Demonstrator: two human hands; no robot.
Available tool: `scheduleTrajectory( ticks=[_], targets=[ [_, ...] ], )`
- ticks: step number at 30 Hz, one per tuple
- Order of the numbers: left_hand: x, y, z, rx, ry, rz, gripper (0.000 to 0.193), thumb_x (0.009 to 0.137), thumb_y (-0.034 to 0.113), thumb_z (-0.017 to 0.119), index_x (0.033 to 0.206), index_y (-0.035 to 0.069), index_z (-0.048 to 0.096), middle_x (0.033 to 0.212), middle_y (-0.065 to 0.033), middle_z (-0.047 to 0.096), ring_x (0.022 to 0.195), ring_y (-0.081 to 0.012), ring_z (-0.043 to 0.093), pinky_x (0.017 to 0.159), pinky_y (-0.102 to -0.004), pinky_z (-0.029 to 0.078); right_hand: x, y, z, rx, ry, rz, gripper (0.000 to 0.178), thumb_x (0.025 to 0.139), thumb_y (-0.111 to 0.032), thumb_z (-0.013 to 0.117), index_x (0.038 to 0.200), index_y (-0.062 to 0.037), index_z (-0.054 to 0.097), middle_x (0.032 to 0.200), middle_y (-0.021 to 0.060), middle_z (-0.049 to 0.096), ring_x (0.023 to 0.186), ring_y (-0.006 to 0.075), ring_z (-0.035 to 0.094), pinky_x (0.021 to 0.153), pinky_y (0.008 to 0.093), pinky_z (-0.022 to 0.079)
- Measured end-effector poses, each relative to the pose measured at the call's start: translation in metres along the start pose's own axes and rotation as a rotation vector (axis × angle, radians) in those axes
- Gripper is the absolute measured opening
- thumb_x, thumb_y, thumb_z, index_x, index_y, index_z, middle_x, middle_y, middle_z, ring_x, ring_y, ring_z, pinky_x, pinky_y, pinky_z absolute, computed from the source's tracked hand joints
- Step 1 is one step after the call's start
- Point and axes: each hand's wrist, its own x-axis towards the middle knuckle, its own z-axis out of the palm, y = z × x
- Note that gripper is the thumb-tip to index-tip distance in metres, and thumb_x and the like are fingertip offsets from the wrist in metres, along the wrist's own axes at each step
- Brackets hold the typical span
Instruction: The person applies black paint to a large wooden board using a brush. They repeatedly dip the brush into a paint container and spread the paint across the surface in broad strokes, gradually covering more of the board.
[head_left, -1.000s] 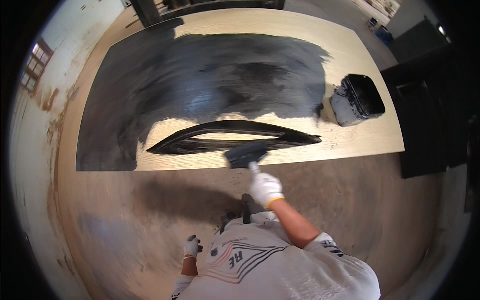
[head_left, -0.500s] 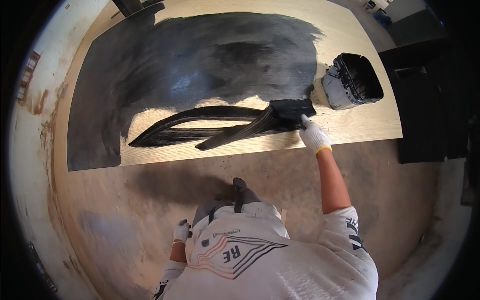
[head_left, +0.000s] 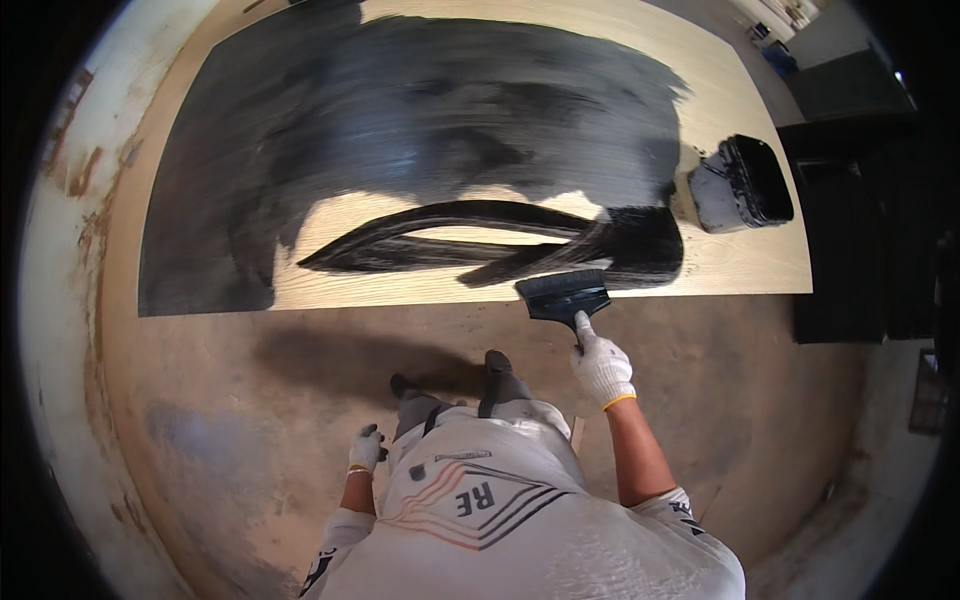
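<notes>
My right hand (head_left: 603, 370), in a white knit glove with a yellow cuff, grips the handle of a wide black paintbrush (head_left: 566, 300). The thumb lies along the handle. The bristles point away from me, at the near edge of a large pale wood-grain board (head_left: 400, 290). Black paint (head_left: 480, 110) covers most of the board's left and middle, with several curved wet strokes (head_left: 470, 212) in the bare strip nearer me. My left hand (head_left: 368, 447), also gloved and dark at the fingertips, hangs by my side with fingers loosely bent and apart, holding nothing visible.
A paint-smeared square bucket (head_left: 725, 195) stands on the board's right part, its inside black. Dark panels (head_left: 850, 240) are beyond the right edge. A stained pale wall (head_left: 70, 250) runs along the left. Brown floor (head_left: 230, 420) lies between me and the board.
My right hand has drawn the brush back toward me and left, off the wet strokes to the board's near edge. A broad dark patch shows where it was. The view has shifted slightly.
</notes>
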Motion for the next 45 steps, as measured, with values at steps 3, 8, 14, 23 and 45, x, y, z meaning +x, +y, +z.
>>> scheduleTrajectory(
  ticks=[3, 8, 14, 23, 45],
  targets=[
    [0.022, 0.007, -0.047, -0.059, 0.05, 0.007, 0.048, 0.104, 0.018, 0.057, 0.151, 0.007, 0.058, 0.113, -0.0139, 0.076, 0.056, -0.0217, 0.068, 0.05, -0.036, 0.057, -0.004, -0.066, 0.017, -0.019, -0.008, -0.074, 0.065, 0.1, -0.032, 0.058, 0.163, -0.0216, 0.044, 0.103, 0.0218, 0.078, 0.094, 0.0406, 0.075, 0.086, 0.0539, 0.058],
    [0.049, 0.0, -0.121, -0.14, 0.122, 0.037, 0.048, 0.105, 0.019, 0.056, 0.151, 0.008, 0.058, 0.11, -0.0118, 0.075, 0.056, -0.0194, 0.067, 0.05, -0.0339, 0.057, -0.007, -0.188, 0.04, -0.05, -0.055, -0.194, 0.067, 0.099, -0.03, 0.058, 0.164, -0.0189, 0.044, 0.104, 0.0243, 0.077, 0.096, 0.0424, 0.075, 0.088, 0.0545, 0.057],
    [0.056, -0.038, -0.177, -0.238, 0.163, 0.004, 0.048, 0.103, 0.017, 0.057, 0.15, 0.006, 0.06, 0.107, -0.0129, 0.075, 0.055, -0.0202, 0.068, 0.05, -0.0348, 0.058, 0.008, -0.319, 0.081, -0.11, -0.06, -0.372, 0.066, 0.101, -0.03, 0.054, 0.163, -0.0123, 0.043, 0.107, 0.0246, 0.077, 0.098, 0.0416, 0.075, 0.088, 0.0536, 0.058],
    [0.058, -0.092, -0.197, -0.302, 0.1, -0.098, 0.051, 0.103, 0.016, 0.057, 0.152, 0.006, 0.058, 0.102, -0.0135, 0.075, 0.056, -0.0231, 0.07, 0.05, -0.0365, 0.06, 0.087, -0.436, 0.057, -0.1, 0.016, -0.335, 0.064, 0.101, -0.021, 0.047, 0.162, -0.0063, 0.043, 0.127, 0.0285, 0.073, 0.119, 0.042, 0.072, 0.101, 0.0515, 0.055],
    [0.1, -0.098, -0.201, -0.355, 0.065, -0.077, 0.047, 0.104, 0.017, 0.054, 0.151, 0.008, 0.059, 0.1, -0.0125, 0.074, 0.055, -0.022, 0.067, 0.048, -0.0369, 0.058, 0.064, -0.39, 0.066, -0.176, -0.021, -0.31, 0.07, 0.1, -0.033, 0.054, 0.165, -0.0123, 0.037, 0.126, 0.0326, 0.071, 0.121, 0.0476, 0.068, 0.105, 0.053, 0.051]
  ],
)
